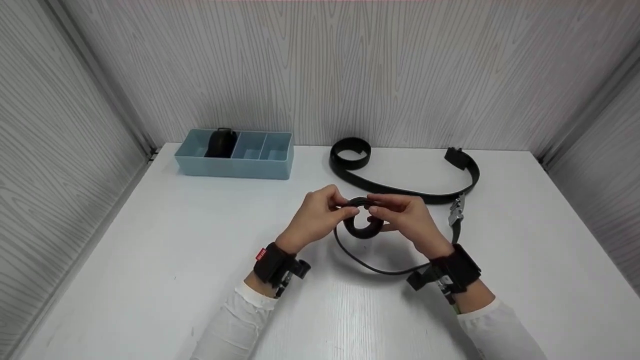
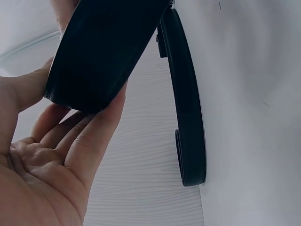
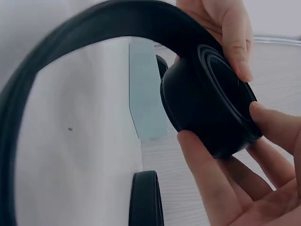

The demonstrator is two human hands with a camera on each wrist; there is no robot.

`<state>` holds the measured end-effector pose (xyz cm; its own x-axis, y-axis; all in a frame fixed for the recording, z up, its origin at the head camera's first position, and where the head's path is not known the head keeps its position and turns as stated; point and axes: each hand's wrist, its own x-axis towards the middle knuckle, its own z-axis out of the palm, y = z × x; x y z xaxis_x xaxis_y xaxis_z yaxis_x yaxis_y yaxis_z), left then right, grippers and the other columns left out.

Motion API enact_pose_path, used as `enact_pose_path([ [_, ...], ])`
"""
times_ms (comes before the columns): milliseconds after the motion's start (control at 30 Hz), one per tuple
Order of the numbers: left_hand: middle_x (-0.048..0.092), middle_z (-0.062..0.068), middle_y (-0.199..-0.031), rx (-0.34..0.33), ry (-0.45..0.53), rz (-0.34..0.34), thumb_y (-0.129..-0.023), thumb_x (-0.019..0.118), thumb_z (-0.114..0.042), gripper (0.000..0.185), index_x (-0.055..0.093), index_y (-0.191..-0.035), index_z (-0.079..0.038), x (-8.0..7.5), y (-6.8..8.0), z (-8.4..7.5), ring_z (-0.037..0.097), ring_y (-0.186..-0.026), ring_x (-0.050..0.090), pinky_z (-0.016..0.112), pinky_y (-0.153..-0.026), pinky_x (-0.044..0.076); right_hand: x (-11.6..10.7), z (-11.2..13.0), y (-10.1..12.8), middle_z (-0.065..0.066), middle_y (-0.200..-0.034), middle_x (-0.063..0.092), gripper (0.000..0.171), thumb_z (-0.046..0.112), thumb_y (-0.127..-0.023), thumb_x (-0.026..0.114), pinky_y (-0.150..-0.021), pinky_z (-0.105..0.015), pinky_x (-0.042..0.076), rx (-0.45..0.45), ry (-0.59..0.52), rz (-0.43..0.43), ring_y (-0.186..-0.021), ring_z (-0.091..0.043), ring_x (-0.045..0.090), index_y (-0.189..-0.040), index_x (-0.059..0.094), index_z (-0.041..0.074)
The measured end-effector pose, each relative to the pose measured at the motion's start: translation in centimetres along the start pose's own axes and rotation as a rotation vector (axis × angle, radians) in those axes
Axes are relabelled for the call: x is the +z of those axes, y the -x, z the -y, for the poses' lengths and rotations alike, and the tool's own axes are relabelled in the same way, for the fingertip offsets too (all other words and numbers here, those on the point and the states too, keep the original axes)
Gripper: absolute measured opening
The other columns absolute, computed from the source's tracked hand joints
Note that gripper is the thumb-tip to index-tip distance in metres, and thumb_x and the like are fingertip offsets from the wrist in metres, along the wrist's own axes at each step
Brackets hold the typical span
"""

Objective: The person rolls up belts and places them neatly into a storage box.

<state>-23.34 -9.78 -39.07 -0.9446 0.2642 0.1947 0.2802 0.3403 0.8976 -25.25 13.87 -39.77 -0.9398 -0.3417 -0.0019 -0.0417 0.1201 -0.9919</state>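
Both hands meet over the middle of the white table [image 1: 150,260] on a black belt. Its rolled end, the coil [image 1: 362,227], hangs between them. My left hand [image 1: 336,209] pinches the coil's top and left side. From the right, my right hand [image 1: 381,214] holds the coil with thumb and fingers curled round it. The loose strap [image 1: 372,269] trails in a curve toward me and off to a metal buckle [image 1: 456,212]. In the right wrist view the coil [image 3: 211,108] fills the frame, my fingers [image 3: 207,169] round its rim. The left wrist view shows the coil [image 2: 94,52] against my fingertips [image 2: 106,117].
A second black belt [image 1: 400,190] lies loose at the back, curled at its left end [image 1: 350,152]. A light blue divided tray [image 1: 260,167] stands at the back left with a rolled black belt [image 1: 220,142] in its left compartment. Grey panel walls close three sides.
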Motion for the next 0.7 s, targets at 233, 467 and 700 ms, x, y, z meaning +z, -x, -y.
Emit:
enact_pose_path([
  [233, 0.072, 0.003, -0.08, 0.026, -0.016, 0.072, -0.096, 0.078, -0.019, 0.021, 0.062, -0.091, -0.007, 0.16, -0.01, 0.06, 0.007, -0.066, 0.055, 0.025, -0.059, 0.04, -0.53, 0.39, 0.11, -0.018, -0.12, 0.074, 0.044, 0.011, -0.095, 0.078, -0.076, -0.037, 0.062, 0.031, 0.051, 0.113, -0.096, -0.023, 0.075, -0.135, 0.066, -0.004],
  [467, 0.077, 0.002, -0.095, -0.006, 0.023, 0.027, -0.094, 0.081, -0.023, 0.023, 0.064, -0.095, -0.008, 0.28, -0.12, 0.16, 0.009, -0.076, 0.066, 0.027, -0.065, 0.046, -0.27, 0.53, 0.16, -0.014, -0.119, 0.075, 0.042, 0.011, -0.094, 0.078, -0.073, -0.035, 0.062, 0.024, 0.017, 0.051, -0.094, -0.019, 0.075, -0.134, 0.068, -0.001],
  [700, 0.077, 0.004, -0.103, -0.029, 0.062, -0.026, -0.093, 0.082, -0.028, 0.029, 0.062, -0.097, -0.008, 0.4, -0.3, 0.1, 0.011, -0.087, 0.074, 0.027, -0.071, 0.053, 0.07, 0.3, 0.16, -0.012, -0.114, 0.076, 0.041, 0.009, -0.095, 0.078, -0.071, -0.036, 0.062, 0.011, -0.06, -0.028, -0.09, -0.019, 0.075, -0.134, 0.068, 0.0],
])
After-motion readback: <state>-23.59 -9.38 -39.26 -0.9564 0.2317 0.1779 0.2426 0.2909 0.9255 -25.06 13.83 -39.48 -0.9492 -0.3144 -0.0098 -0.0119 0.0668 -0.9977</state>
